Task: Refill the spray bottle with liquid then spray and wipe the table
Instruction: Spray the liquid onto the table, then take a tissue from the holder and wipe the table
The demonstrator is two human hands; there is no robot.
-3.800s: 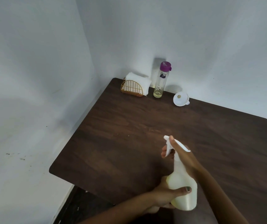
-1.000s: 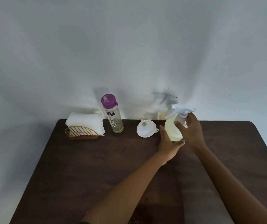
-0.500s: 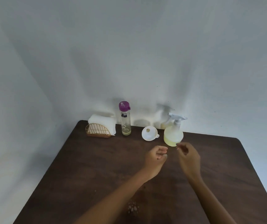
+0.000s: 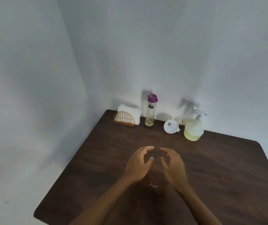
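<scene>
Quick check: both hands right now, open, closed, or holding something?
Left hand: open, fingers loosely curved, holding nothing.
Right hand: open, fingers loosely curved, holding nothing.

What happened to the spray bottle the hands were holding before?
Both hands let it go. The spray bottle was carried from the near part of the table to the back, and now stands beside the funnel. The left hand and right hand pulled back toward the person and hold nothing. The purple-capped bottle and napkin holder stayed put.
</scene>
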